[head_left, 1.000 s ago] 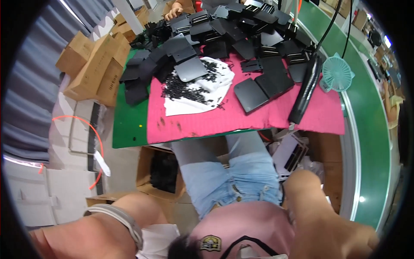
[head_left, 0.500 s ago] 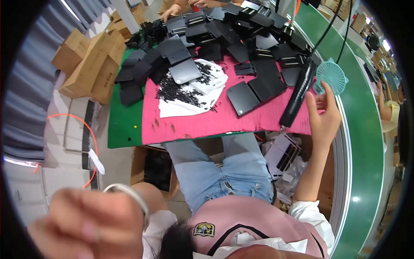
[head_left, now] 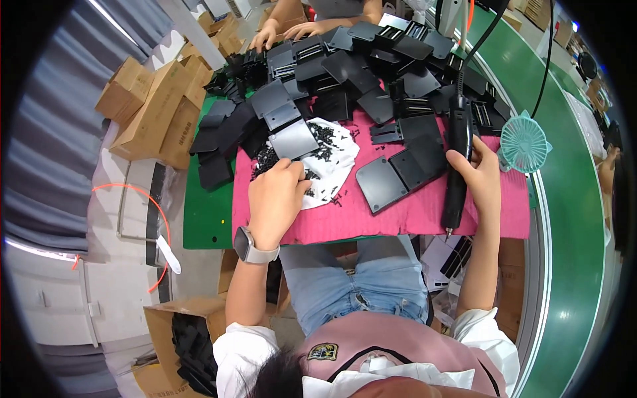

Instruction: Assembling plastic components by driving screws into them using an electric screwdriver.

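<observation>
My left hand [head_left: 277, 196], a watch on its wrist, rests with curled fingers at the near edge of a pile of small black screws [head_left: 324, 140]. These are spread on a white cloth [head_left: 342, 162]; what the fingertips hold is hidden. My right hand [head_left: 481, 169] is wrapped round a black electric screwdriver [head_left: 457, 149], which hangs on a cable with its bit pointing down toward me. Left of the screwdriver, two flat black plastic parts lie side by side, the nearer a smooth panel [head_left: 383, 184]. Another black panel [head_left: 294, 140] lies partly over the screws.
Stacked black parts [head_left: 342, 69] cover the far side of the pink mat [head_left: 318, 229]. Beyond them are another person's hands [head_left: 302, 30]. A turquoise fan [head_left: 524, 142] stands at the right by the green conveyor [head_left: 576, 219]. Cardboard boxes [head_left: 154, 113] stand on the left.
My left hand has come down from near the camera to the screws. My right hand has moved left from beside the fan and closed on the screwdriver, now more upright.
</observation>
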`<state>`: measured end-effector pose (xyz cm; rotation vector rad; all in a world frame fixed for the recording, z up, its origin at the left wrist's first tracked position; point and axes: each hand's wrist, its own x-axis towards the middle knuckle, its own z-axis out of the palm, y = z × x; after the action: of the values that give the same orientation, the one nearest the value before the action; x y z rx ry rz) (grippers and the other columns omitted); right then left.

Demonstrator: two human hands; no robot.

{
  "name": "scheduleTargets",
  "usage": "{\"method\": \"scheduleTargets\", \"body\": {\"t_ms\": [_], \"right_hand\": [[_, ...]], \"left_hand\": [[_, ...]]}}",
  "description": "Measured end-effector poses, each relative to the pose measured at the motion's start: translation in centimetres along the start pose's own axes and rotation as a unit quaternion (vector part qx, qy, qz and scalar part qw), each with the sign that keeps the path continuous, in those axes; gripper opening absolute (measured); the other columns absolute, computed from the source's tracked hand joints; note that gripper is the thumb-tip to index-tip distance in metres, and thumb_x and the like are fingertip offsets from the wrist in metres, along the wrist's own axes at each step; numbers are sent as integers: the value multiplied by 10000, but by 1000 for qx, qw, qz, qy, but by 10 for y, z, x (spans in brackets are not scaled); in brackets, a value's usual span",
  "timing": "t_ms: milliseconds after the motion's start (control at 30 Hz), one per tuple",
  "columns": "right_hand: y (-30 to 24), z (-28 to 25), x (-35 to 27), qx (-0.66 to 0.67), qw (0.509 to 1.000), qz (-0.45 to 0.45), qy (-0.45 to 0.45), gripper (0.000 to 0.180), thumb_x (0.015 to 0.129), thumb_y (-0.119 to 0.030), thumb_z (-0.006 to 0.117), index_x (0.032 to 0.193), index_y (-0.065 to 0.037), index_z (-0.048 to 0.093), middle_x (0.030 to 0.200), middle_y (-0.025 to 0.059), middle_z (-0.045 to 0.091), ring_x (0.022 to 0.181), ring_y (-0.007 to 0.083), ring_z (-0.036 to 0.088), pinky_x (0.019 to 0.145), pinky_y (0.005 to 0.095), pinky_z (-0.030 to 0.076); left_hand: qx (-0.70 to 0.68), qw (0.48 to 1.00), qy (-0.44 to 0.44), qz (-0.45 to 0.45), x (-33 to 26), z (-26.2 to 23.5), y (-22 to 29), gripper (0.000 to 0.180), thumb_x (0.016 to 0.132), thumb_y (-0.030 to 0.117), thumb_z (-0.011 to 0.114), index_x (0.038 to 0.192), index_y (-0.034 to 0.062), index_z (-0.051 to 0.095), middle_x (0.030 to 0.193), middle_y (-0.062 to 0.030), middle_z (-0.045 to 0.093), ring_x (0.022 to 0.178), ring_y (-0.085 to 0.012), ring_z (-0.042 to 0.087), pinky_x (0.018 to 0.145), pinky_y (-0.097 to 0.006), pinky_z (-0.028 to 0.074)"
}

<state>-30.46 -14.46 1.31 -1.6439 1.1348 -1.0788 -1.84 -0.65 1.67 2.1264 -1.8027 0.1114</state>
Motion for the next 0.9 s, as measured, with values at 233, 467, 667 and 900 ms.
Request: {"method": "scheduleTargets", "body": {"t_ms": [233,467,667,900], "right_hand": [[-26,-11,10,415,894,-28,-168,593,747,-223,550,1248,48,384,718,116,510,555,190,527,547,277,442],[-84,12,18,472,830,-160,-252,660,815,-346,584,1281,15,286,654,30,452,416,90,438,484,234,399],[-99,36,32,526,735,-335,-265,524,828,-393,613,1153,-45,395,627,-28,482,410,70,462,490,235,419],[-92,38,35,519,728,-366,-259,435,823,-381,615,1066,-70,434,623,-24,481,433,76,476,541,253,431]], "left_hand": [[-138,985,101,-31,11,5,-4,48,760,86,629,753,52,595,727,-68,534,573,-247,562,510,-337,425],[-428,901,59,32,33,9,19,89,732,43,622,749,4,545,696,-41,529,614,-90,531,488,-226,394],[-683,709,-168,57,44,7,56,122,856,69,576,913,-33,611,813,-46,617,633,-89,568,594,-208,470],[-685,714,-127,63,44,15,47,129,833,55,600,926,-32,619,834,-56,625,691,-93,567,627,-221,476]]}}
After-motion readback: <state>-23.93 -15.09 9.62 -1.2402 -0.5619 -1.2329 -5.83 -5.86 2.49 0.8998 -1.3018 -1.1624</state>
